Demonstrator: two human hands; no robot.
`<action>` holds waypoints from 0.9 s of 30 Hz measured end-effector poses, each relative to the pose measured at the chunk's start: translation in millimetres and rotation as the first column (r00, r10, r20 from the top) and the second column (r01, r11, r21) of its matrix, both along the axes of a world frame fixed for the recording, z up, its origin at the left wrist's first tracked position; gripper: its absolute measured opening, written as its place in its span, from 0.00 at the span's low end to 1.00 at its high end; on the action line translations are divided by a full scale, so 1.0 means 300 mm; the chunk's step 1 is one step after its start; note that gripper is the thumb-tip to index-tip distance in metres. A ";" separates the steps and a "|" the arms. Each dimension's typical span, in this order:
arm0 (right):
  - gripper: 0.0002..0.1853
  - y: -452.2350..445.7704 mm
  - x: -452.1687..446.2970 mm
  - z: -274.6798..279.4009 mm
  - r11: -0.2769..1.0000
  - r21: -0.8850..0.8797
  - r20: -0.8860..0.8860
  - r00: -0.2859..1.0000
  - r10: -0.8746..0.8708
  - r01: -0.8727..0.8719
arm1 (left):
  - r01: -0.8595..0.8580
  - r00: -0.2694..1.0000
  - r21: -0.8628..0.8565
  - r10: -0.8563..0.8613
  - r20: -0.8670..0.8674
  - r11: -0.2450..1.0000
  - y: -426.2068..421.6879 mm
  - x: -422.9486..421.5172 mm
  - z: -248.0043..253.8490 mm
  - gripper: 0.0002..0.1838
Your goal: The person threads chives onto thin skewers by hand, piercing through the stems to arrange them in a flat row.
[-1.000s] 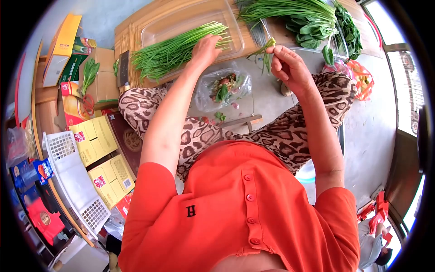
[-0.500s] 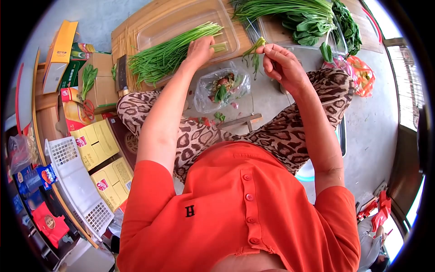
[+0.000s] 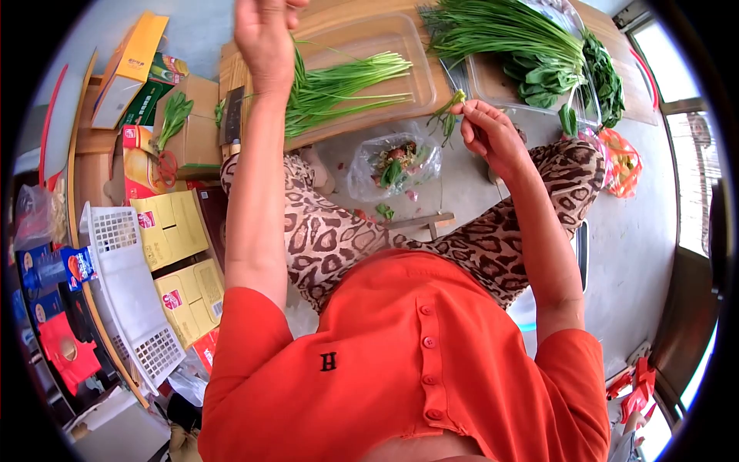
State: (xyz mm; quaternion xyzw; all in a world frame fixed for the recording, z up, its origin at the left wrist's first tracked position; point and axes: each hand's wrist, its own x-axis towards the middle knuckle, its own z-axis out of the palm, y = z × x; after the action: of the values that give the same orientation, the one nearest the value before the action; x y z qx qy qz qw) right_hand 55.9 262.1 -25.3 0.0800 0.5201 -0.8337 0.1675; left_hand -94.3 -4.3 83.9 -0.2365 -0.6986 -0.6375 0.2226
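Note:
My right hand [image 3: 494, 137] pinches a small drooping sprig of greens [image 3: 446, 115] with a pale yellowish end, held in front of the table edge. At the top edge of the view is my left hand [image 3: 265, 35], beyond the left side of the long green stalks. Its fingers are partly cut off, so what they hold, if anything, is hidden. Thin green chives or garlic chives [image 3: 346, 96] lie in and across a clear plastic tray [image 3: 422, 58], their pale ends to the right. Below the tray, a clear plastic bag [image 3: 362, 173] with vegetable scraps lies on the floor.
A larger bundle of long greens [image 3: 508, 31] and leafy greens [image 3: 539, 81] lies at the right of the wooden table. A cleaver [image 3: 233, 119] rests at its left edge. Left stand cardboard boxes [image 3: 171, 239], red scissors [image 3: 167, 168] and a white plastic basket [image 3: 127, 269].
My left hand has left the pale ends of the stalks and moved up and left to the frame's top. My right hand stays near its place with the sprig. The view has shifted slightly.

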 end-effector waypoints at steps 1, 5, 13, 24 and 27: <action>0.10 -0.003 -0.002 -0.005 1.000 0.002 -0.010 1.000 0.007 -0.007 | 0.014 0.997 0.091 -0.007 -0.077 0.996 0.009 0.051 0.085 0.09; 0.10 -0.017 0.012 -0.013 1.000 -0.009 0.002 1.000 0.007 -0.007 | 0.106 0.991 0.296 -0.078 -0.107 0.949 -0.016 0.178 0.187 0.07; 0.11 -0.036 0.041 0.028 0.997 0.077 -0.017 1.000 0.002 0.000 | 0.065 0.982 0.488 -0.142 0.123 0.870 -0.121 0.194 0.090 0.05; 0.12 -0.199 0.165 0.367 0.899 0.434 -0.203 0.965 0.164 -0.061 | 0.163 0.697 0.620 -0.534 0.479 0.768 -0.077 0.363 -0.101 0.06; 0.12 -0.247 0.185 0.388 0.868 0.492 -0.235 0.948 0.215 -0.075 | 0.129 0.642 0.677 -0.581 0.500 0.724 -0.066 0.416 -0.143 0.06</action>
State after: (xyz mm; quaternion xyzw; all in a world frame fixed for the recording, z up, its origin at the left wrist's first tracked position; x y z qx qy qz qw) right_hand 111.3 188.0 91.2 -0.0404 0.7321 -0.6676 0.1294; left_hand 30.5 -24.2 40.9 -0.0441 -0.4324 -0.8915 -0.1275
